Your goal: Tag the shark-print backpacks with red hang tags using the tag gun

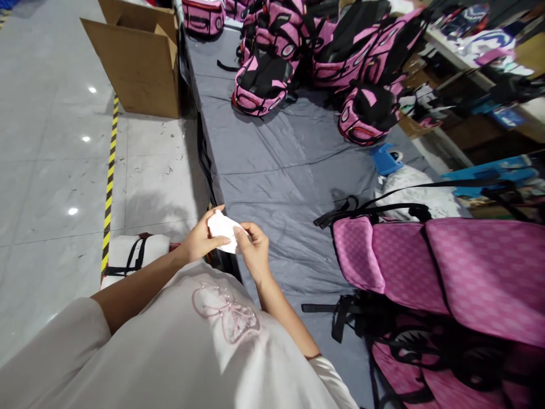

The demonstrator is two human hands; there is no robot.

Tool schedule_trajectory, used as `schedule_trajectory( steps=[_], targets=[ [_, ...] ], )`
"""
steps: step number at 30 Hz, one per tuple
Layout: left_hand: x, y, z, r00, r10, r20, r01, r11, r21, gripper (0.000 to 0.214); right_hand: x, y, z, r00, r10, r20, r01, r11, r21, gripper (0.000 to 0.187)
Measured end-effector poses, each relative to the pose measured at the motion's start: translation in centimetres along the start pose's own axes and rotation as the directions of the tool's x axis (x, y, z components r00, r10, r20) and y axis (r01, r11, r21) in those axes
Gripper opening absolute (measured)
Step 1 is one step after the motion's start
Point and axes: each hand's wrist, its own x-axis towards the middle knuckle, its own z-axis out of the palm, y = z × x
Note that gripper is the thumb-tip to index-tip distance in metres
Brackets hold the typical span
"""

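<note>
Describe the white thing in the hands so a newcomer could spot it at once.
Find the grey-covered table and follow its left edge, as pictured, down to the person's left hand and right hand. Pinched between them is a small white piece with an uneven outline. Unlike the larger white bundle at lower left, with its black straps, it is strapless and hand-held.

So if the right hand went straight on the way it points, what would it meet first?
The white piece it pinches; past that, probably the left hand, though depth is unclear.

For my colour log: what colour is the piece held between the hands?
The piece is white; it shows in the head view.
</note>
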Motion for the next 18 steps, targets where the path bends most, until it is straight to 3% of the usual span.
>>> schedule_trajectory(
  steps=[4,8,10,12,15,18],
  targets=[
    [0.1,-0.5,-0.1,0.985,0.011,-0.173,-0.013,1.0,-0.013,0.073,0.1,0.4,0.4,0.97,0.048,-0.237,-0.008,0.986,0.165,0.031],
    [0.0,-0.5,-0.4,0.987,0.023,-0.162,-0.031,0.998,-0.049,0.07,0.1,1.8,0.6,0.958,0.134,-0.254,-0.048,0.946,0.32,0.034],
    [0.1,-0.3,-0.8,0.987,0.043,-0.155,-0.053,0.997,-0.059,0.072,0.0,2.3,0.3,0.963,0.153,-0.221,-0.071,0.937,0.342,0.034],
    [0.2,-0.2,-1.3,0.983,0.074,-0.167,-0.077,0.997,-0.011,0.072,-0.1,2.4,-0.2,0.983,0.14,-0.118,-0.098,0.947,0.305,0.044],
    [0.4,-0.1,-1.8,0.979,0.112,-0.169,-0.09,0.987,0.13,0.068,0.1,1.6,-0.8,0.997,0.062,0.054,-0.069,0.989,0.134,0.06],
    [0.4,-0.2,-1.5,0.991,0.088,-0.101,-0.073,0.986,0.147,0.067,0.5,0.5,-0.8,0.985,0.021,0.171,-0.022,1.0,0.001,0.059]
  ],
)
